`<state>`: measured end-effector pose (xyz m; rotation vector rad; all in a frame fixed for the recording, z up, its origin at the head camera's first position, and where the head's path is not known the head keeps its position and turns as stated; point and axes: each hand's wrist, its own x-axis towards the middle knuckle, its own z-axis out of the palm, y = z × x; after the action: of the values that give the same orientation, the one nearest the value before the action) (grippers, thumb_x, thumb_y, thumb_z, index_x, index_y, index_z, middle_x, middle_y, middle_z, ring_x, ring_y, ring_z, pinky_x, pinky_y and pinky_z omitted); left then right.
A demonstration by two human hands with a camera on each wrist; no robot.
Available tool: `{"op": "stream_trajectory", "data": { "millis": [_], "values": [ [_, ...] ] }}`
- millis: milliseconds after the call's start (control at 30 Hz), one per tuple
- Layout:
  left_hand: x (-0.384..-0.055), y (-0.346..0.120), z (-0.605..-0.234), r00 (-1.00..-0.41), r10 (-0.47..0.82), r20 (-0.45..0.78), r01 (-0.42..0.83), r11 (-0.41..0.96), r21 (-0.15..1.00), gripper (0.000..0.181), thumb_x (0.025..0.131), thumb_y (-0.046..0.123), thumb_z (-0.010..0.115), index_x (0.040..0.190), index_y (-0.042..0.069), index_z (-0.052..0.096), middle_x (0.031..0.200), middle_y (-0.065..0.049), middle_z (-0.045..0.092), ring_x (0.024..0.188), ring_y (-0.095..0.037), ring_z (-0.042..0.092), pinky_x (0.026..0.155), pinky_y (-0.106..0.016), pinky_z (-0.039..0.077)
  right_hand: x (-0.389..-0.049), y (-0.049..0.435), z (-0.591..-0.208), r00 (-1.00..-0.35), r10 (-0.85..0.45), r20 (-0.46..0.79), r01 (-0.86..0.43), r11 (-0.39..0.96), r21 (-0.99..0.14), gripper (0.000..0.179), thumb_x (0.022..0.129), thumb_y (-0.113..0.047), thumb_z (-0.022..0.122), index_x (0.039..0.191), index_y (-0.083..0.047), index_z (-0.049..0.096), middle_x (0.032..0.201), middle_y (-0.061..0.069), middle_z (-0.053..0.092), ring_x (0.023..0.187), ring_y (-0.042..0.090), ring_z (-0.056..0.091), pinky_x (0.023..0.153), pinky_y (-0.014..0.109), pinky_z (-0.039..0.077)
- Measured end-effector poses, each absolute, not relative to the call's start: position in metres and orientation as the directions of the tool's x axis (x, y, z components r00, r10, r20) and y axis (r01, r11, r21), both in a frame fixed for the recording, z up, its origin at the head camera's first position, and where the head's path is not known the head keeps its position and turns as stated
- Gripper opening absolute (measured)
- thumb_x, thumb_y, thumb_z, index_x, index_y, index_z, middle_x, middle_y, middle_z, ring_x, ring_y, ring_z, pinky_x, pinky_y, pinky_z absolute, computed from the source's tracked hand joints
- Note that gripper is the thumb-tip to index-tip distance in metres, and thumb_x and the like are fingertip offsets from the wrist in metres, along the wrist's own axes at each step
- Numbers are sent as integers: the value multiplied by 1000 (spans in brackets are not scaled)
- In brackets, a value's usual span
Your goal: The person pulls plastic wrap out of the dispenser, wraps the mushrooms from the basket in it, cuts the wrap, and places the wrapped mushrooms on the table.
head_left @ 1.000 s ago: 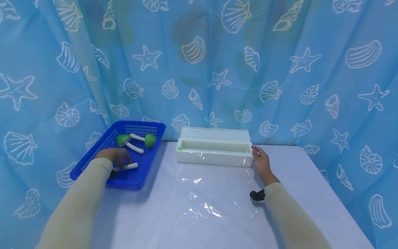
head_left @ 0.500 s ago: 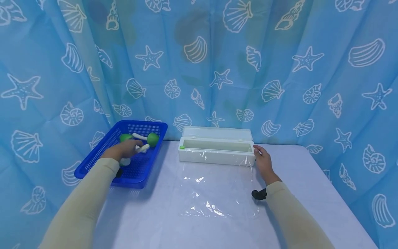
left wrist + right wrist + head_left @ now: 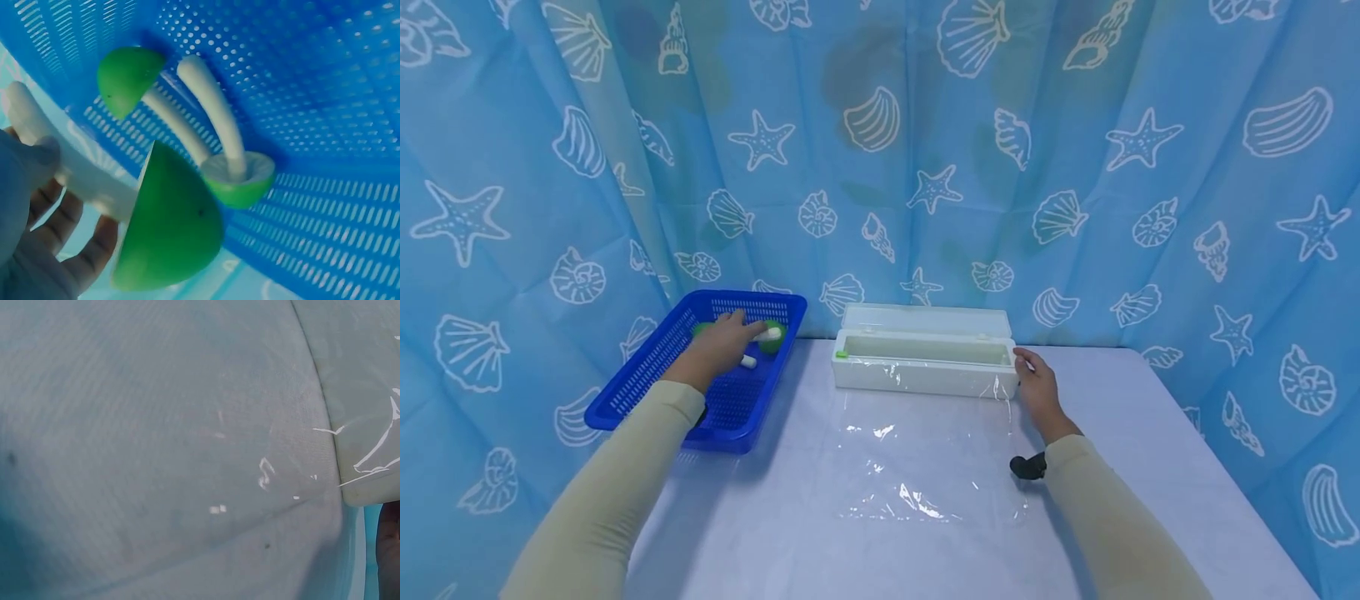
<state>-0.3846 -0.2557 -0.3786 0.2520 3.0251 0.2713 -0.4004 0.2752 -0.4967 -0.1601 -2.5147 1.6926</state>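
My left hand (image 3: 718,348) is over the blue basket, holding a toy mushroom (image 3: 172,225) by its white stem. In the left wrist view its green domed cap faces the camera, and thumb and fingers wrap the stem. Two more such mushrooms lie in the basket, one with its cap (image 3: 128,78) at the far side, the other with its stem (image 3: 215,109) pointing up and away from its upturned cap. My right hand (image 3: 1037,392) rests against the right end of a long white cling film box (image 3: 925,379). A sheet of clear film (image 3: 910,467) stretches from the box toward me.
The blue perforated basket (image 3: 752,425) stands on the left of the white-covered table (image 3: 790,533). The box's lid (image 3: 925,320) is raised at the back, and a small green slider (image 3: 841,354) sits at its left end. A patterned blue curtain (image 3: 880,200) hangs behind.
My left hand has picked a mushroom up from the near part of the basket and moved it up and to the right. The right hand stays at the box's end.
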Motion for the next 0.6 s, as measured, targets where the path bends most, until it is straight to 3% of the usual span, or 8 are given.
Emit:
{"op": "stream_trajectory", "data": {
  "millis": [133, 367, 600],
  "values": [
    [-384, -247, -374, -964, 264, -14, 264, 964, -22, 50, 102, 4, 45, 149, 20, 40, 150, -28, 29, 137, -49, 23, 103, -67, 24, -400, 276, -495, -988, 151, 28, 31, 376, -926, 54, 106, -43, 30, 150, -12, 34, 155, 13, 29, 142, 35, 23, 110, 56, 23],
    [-376, -227, -368, -930, 356, 96, 336, 925, -177, 58, 92, 2, 65, 144, 21, 48, 145, -24, 39, 134, -45, 32, 102, -65, 31, -399, 275, -493, -988, 152, 27, 32, 376, -926, 54, 106, -42, 30, 150, -11, 33, 155, 14, 29, 143, 36, 21, 110, 56, 22],
    [-370, -200, -362, -909, 394, 140, 339, 891, -303, 43, 101, 8, 52, 142, 22, 51, 138, -20, 46, 127, -40, 42, 98, -59, 39, -399, 274, -494, -987, 158, 16, 46, 380, -924, 54, 106, -43, 30, 150, -12, 34, 155, 13, 29, 143, 35, 22, 111, 55, 22]
  ]
}}
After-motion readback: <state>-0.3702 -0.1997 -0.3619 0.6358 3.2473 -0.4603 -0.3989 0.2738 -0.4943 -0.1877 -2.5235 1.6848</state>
